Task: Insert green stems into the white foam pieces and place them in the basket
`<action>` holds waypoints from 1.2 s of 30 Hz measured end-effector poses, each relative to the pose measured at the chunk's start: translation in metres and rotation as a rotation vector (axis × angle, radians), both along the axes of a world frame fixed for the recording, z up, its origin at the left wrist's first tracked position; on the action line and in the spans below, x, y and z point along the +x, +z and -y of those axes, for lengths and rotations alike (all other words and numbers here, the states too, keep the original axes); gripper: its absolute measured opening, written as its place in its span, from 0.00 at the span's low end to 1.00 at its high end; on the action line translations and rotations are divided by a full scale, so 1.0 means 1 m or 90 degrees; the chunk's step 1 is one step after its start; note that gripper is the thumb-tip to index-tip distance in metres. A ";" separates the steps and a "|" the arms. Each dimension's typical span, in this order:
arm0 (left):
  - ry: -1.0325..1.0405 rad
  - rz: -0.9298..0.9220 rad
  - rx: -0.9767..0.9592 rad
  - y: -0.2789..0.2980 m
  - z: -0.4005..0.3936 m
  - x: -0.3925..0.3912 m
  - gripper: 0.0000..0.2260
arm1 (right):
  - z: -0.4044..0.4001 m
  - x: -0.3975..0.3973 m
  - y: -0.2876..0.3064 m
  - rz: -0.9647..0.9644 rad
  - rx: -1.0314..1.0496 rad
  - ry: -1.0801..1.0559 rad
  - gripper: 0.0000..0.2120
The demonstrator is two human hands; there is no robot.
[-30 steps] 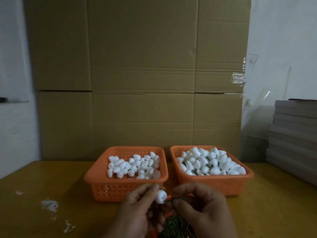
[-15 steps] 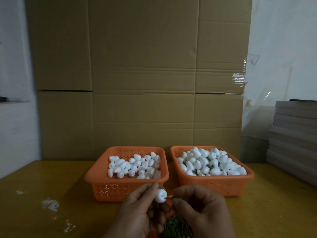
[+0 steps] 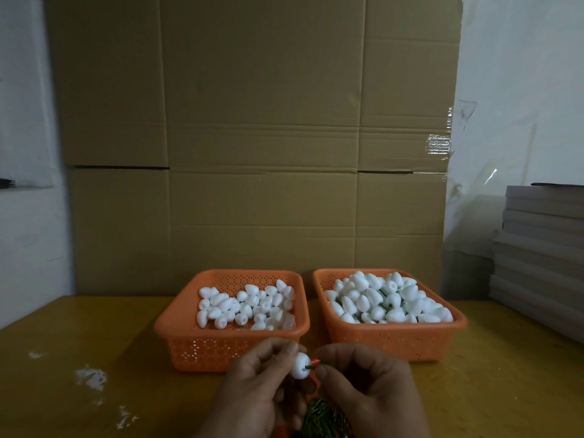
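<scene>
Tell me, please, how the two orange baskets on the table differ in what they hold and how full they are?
The left basket holds a thin layer of white foam pieces, gathered toward its right side, with bare mesh floor showing; the right basket is heaped to its rim. Green stems show between the right basket's pieces, while none show in the left's. Both are orange, perforated, rectangular, and stand side by side before the cardboard.

Cardboard boxes (image 3: 252, 153) behind the yellow table (image 3: 63, 343) — grey stacked boards (image 3: 543, 248) right.

Two orange perforated baskets (image 3: 232, 338) hold white foam pieces (image 3: 246, 306). The bench (image 3: 79, 336) is mustard yellow with white flecks. The bundle of stems (image 3: 319, 418), dimly seen, looks dark green.
</scene>
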State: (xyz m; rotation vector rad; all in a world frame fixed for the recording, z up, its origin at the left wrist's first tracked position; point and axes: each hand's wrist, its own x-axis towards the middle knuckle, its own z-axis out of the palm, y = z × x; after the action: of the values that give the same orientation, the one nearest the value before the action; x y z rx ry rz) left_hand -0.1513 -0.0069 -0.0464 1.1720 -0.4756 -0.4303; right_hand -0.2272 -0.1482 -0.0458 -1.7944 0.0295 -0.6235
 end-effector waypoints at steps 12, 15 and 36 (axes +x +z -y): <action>0.028 0.064 -0.006 -0.005 0.000 0.002 0.14 | -0.001 -0.001 -0.002 0.003 -0.132 -0.052 0.11; 0.044 0.088 -0.001 -0.006 0.000 0.002 0.14 | 0.000 -0.002 -0.002 0.001 -0.147 -0.058 0.11; 0.127 0.222 0.047 -0.007 -0.002 0.000 0.10 | -0.005 -0.004 -0.001 -0.016 -0.148 -0.061 0.10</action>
State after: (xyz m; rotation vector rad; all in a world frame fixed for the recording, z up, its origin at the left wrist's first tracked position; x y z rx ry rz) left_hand -0.1508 -0.0052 -0.0533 1.3586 -0.6402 -0.0693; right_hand -0.2314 -0.1429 -0.0469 -2.0342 0.0626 -0.6964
